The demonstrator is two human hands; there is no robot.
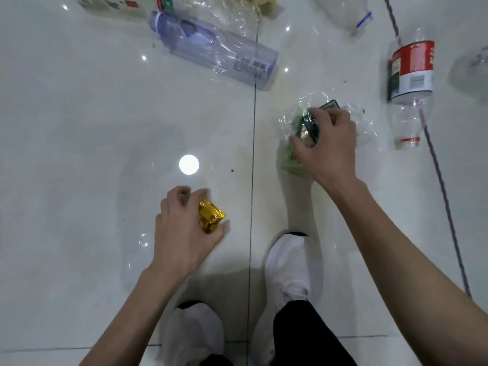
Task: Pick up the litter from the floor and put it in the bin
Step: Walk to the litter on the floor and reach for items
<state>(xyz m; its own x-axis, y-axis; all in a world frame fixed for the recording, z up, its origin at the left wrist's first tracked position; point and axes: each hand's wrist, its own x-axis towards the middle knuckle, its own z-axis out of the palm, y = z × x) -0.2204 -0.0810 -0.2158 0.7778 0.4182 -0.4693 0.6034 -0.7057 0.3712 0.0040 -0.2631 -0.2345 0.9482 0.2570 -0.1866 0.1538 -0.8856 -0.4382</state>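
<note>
Hands: left hand (182, 228) has fingers and thumb curled round a gold foil wrapper (212, 216), low over the floor (79, 154). The right hand (328, 149) is clamped from above on a plastic bundle (299, 122).
Wrapper: crinkled gold foil with no readable print. Whether it rests on the tile or is just lifted, I cannot tell.
Bundle: crumpled clear film around a dark packet and a green one, lying right of the tile joint. The lettering is too blurred to read.
Violet bottle (211, 46): on its side beyond both hands across the joint, dented, looks empty. A barcode sticker (250, 66) sits near its base, digits illegible.
Red-labelled bottle (410, 72): on its side, well right of the bundle, neck toward the person. It is clear and looks empty, and its red, white and dark label text is unreadable.
Zip bag (353, 14): clear with a blue strip, at the far edge.
Cable (443, 194): runs along the floor past the red-labelled bottle.
Shoes (293, 262): white, nearest the camera.
</note>
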